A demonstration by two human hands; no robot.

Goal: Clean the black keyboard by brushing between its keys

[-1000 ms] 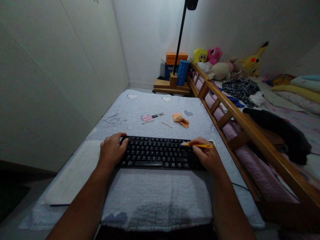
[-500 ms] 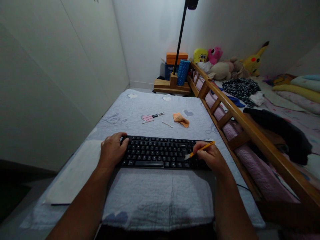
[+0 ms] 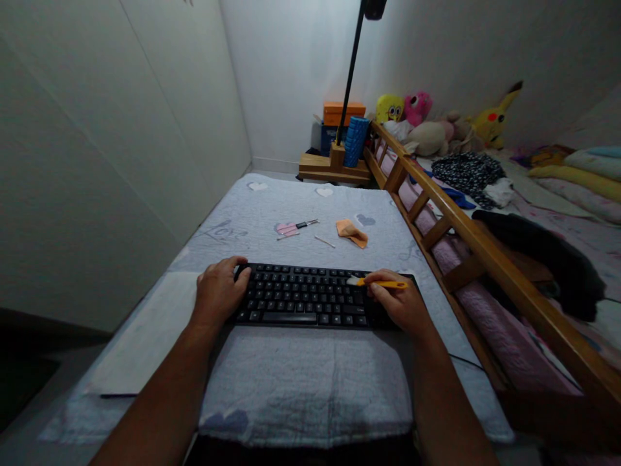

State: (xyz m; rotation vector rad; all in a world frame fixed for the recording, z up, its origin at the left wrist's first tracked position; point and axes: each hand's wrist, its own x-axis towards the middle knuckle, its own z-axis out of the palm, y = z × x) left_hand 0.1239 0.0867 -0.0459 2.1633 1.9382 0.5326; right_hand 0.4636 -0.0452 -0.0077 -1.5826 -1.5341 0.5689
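A black keyboard (image 3: pixel 301 298) lies across the cloth-covered table in front of me. My left hand (image 3: pixel 220 288) grips its left end, thumb on top near the edge keys and fingers curled over the far corner. In my right hand (image 3: pixel 395 299) is a small brush (image 3: pixel 385 284) with a yellow handle, pinched between thumb and fingers. Its pale bristles point left and are at the upper right keys; whether they press on them I cannot tell. The right hand covers the number-pad side of the keyboard.
Beyond the keyboard lie an orange cloth (image 3: pixel 352 233), cotton swabs (image 3: pixel 325 241) and a dark-handled tool with metal prongs (image 3: pixel 307 224). A white sheet-like item (image 3: pixel 145 330) rests at left. A wooden bed rail (image 3: pixel 451 207) runs along the right side, and a lamp pole (image 3: pixel 350 77) stands behind.
My right hand has moved the brush up and left, from the lower right keys to the upper rows. The handle now lies nearly level. My left hand stays on the keyboard.
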